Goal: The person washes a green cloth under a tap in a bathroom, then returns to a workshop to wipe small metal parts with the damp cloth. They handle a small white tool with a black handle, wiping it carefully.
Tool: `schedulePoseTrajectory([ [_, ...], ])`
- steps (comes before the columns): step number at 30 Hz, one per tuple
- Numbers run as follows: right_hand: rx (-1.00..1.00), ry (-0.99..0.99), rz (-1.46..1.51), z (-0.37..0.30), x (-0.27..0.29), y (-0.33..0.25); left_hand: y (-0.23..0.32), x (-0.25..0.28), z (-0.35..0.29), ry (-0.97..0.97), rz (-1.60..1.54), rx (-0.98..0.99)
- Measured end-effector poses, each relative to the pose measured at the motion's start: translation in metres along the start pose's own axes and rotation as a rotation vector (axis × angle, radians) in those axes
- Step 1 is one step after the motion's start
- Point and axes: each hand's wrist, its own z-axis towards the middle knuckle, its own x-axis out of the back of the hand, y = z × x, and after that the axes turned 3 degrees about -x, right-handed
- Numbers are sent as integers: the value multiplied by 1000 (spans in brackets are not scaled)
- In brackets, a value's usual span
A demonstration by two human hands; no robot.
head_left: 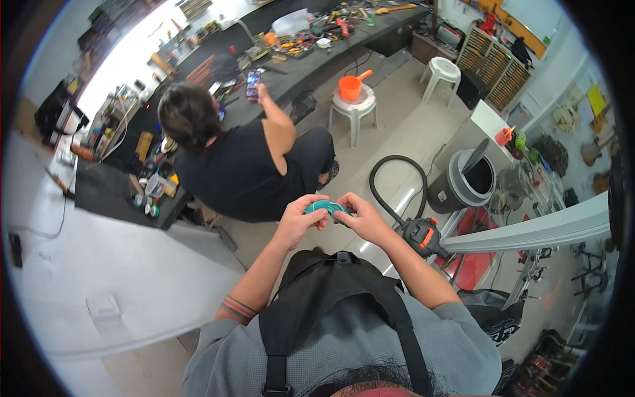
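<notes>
In front of my chest my two hands meet around a small teal bundle (324, 207) with thin white strands, possibly a folded cloth or face mask. Its left end is pinched between the thumb and fingers of my left hand (301, 220). The thumb and fingers of my right hand (362, 217) close on its right end. The fingers cover part of the bundle, so its full shape is hidden. A black apron (337, 284) with straps hangs over my grey shirt.
Ahead on the left, a person in black (231, 175) sits at a cluttered workbench (297, 79), holding a phone (253, 84). An orange dipper (350, 87) rests on a white stool (355, 111). To the right are a vacuum cleaner (421, 235) with its hose and a grey bin (444, 193).
</notes>
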Motion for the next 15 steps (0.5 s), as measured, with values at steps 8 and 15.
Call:
schedulePoseTrajectory([
  [8,41,398,-26,56,85,-35,3,5,169,-357,-175,213],
  [15,40,499,-78,96,174,-32,22,-66,298,-414,-122,192],
])
